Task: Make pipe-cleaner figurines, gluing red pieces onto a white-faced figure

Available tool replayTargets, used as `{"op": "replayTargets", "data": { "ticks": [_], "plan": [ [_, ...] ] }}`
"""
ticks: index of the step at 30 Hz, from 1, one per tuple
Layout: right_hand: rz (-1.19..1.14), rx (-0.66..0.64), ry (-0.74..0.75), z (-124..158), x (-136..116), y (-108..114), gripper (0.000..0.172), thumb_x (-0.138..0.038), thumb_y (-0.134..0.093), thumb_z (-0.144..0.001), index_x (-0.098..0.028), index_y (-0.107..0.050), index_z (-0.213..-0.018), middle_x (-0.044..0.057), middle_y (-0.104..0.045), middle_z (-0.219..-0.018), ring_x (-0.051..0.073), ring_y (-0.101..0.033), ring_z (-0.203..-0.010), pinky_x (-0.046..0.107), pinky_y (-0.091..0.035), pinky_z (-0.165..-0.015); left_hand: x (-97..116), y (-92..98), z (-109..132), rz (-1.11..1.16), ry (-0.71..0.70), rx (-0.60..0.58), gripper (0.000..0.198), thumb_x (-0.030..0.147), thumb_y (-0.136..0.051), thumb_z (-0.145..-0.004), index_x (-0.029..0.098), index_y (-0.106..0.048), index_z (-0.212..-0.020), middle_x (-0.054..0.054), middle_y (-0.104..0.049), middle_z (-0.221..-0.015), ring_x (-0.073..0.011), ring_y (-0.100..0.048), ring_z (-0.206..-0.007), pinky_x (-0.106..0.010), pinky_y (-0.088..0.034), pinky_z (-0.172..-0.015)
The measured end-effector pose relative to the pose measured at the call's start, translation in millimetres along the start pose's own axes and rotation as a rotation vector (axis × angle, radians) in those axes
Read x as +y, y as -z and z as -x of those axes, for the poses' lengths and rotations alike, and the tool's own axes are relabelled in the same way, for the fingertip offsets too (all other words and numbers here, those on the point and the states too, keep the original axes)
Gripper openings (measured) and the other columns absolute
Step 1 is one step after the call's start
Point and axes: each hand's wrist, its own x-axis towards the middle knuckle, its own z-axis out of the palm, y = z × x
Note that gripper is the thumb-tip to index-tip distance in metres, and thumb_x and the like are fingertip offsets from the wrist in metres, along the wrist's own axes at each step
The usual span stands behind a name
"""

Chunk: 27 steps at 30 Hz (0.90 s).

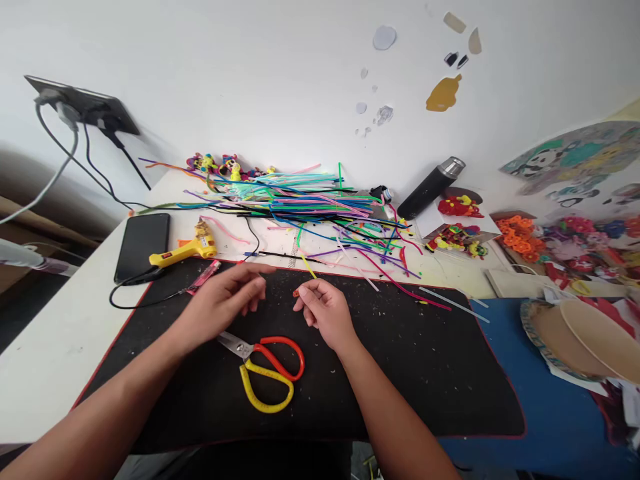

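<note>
My right hand (323,308) is closed in a pinch over the black mat (400,373). A small orange-red piece (296,293) pokes out at its fingertips; most of it is hidden, so its kind is unclear. Just to the left hovers my left hand (233,297), its index finger stretched out and nothing visible between finger and thumb. Below the hands lie scissors (273,373) with one red and one yellow handle, their blade tips hidden under my left hand. A pink lighter-like object (204,277) rests beyond my left wrist.
A yellow glue gun (185,252) with a black cord lies by a dark phone (143,247). Loose pipe cleaners (320,203) pile up along the wall. A black flask (433,187) leans at the back right, near small figures (457,240). Cardboard discs (565,333) stand far right.
</note>
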Motion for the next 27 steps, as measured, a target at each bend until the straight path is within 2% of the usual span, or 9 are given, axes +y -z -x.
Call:
{"op": "replayTargets", "data": {
  "ticks": [2, 6, 8, 10, 12, 13, 15, 20, 27],
  "plan": [
    [-0.036, 0.005, -0.007, -1, 1, 1, 0.039, -0.057, -0.078, -0.087, -0.019, -0.068, -0.089, 0.001, -0.072, -0.07, 0.007, -0.045, -0.041, 0.02, -0.027, -0.037, 6, 12.3, 1, 0.102, -0.064, 0.145, 0.036, 0.047, -0.066, -0.101, 0.018, -0.07, -0.123, -0.002, -0.069, -0.08, -0.0151, -0.063, -0.064, -0.024, -0.051, -0.055],
    [-0.078, 0.007, -0.016, -2, 1, 1, 0.04, -0.057, -0.08, -0.086, -0.018, -0.068, -0.087, 0.001, -0.071, -0.069, 0.006, -0.044, -0.039, 0.019, -0.024, -0.035, 21, 35.2, 7, 0.197, -0.13, 0.386, 0.015, 0.033, -0.069, -0.099, 0.019, -0.07, -0.099, -0.001, -0.068, -0.077, -0.0137, -0.063, -0.063, -0.022, -0.046, -0.052],
    [-0.081, 0.005, -0.014, -2, 1, 1, 0.04, -0.057, -0.08, -0.086, -0.018, -0.069, -0.088, 0.001, -0.071, -0.069, 0.006, -0.044, -0.038, 0.019, -0.024, -0.034, 25, 37.4, 10, 0.178, -0.112, 0.416, 0.014, 0.033, -0.071, -0.098, 0.02, -0.067, -0.099, -0.001, -0.069, -0.077, -0.0135, -0.063, -0.062, -0.021, -0.046, -0.052],
    [-0.075, 0.001, -0.009, -2, 2, 1, 0.04, -0.057, -0.08, -0.085, -0.018, -0.069, -0.088, 0.001, -0.072, -0.069, 0.006, -0.044, -0.038, 0.019, -0.024, -0.034, 25, 30.1, 13, 0.115, -0.039, 0.286, 0.024, 0.038, -0.075, -0.095, 0.021, -0.066, -0.11, 0.0, -0.071, -0.079, -0.0145, -0.064, -0.062, -0.022, -0.049, -0.053],
    [-0.062, -0.006, -0.002, -1, 2, 1, 0.04, -0.057, -0.08, -0.086, -0.018, -0.07, -0.089, 0.001, -0.072, -0.069, 0.006, -0.045, -0.039, 0.019, -0.025, -0.035, 19, 15.3, 14, 0.038, 0.063, 0.056, 0.039, 0.045, -0.075, -0.094, 0.022, -0.064, -0.123, -0.001, -0.073, -0.084, -0.016, -0.065, -0.064, -0.025, -0.052, -0.055],
    [-0.054, -0.01, 0.003, -1, 2, 1, 0.041, -0.057, -0.08, -0.086, -0.018, -0.07, -0.089, 0.001, -0.072, -0.069, 0.006, -0.045, -0.039, 0.019, -0.026, -0.035, 16, 6.7, 13, 0.009, 0.09, -0.02, 0.042, 0.049, -0.074, -0.094, 0.021, -0.065, -0.124, -0.002, -0.072, -0.086, -0.016, -0.064, -0.065, -0.026, -0.053, -0.055],
    [-0.04, -0.017, 0.012, 0, 1, 2, 0.041, -0.059, -0.079, -0.087, -0.019, -0.07, -0.09, 0.001, -0.072, -0.069, 0.006, -0.045, -0.039, 0.02, -0.026, -0.036, 9, -9.2, 12, -0.038, 0.121, -0.101, 0.044, 0.055, -0.069, -0.096, 0.021, -0.067, -0.124, -0.003, -0.072, -0.091, -0.0158, -0.064, -0.068, -0.027, -0.054, -0.06],
    [-0.013, -0.035, 0.014, 1, 0, 2, 0.041, -0.059, -0.079, -0.087, -0.019, -0.068, -0.09, 0.001, -0.072, -0.069, 0.007, -0.046, -0.041, 0.021, -0.028, -0.038, 5, -25.9, 4, -0.047, 0.139, -0.182, 0.044, 0.059, -0.064, -0.099, 0.021, -0.069, -0.119, -0.001, -0.07, -0.088, -0.0151, -0.061, -0.066, -0.025, -0.048, -0.054],
    [-0.014, -0.062, 0.016, 3, -2, 1, 0.039, -0.058, -0.078, -0.087, -0.02, -0.069, -0.089, 0.001, -0.072, -0.069, 0.007, -0.045, -0.042, 0.021, -0.03, -0.04, 1, -30.1, 1, -0.026, 0.087, -0.099, 0.037, 0.055, -0.07, -0.095, 0.021, -0.068, -0.11, -0.001, -0.071, -0.09, -0.0151, -0.061, -0.069, -0.026, -0.051, -0.061]
  ]
}}
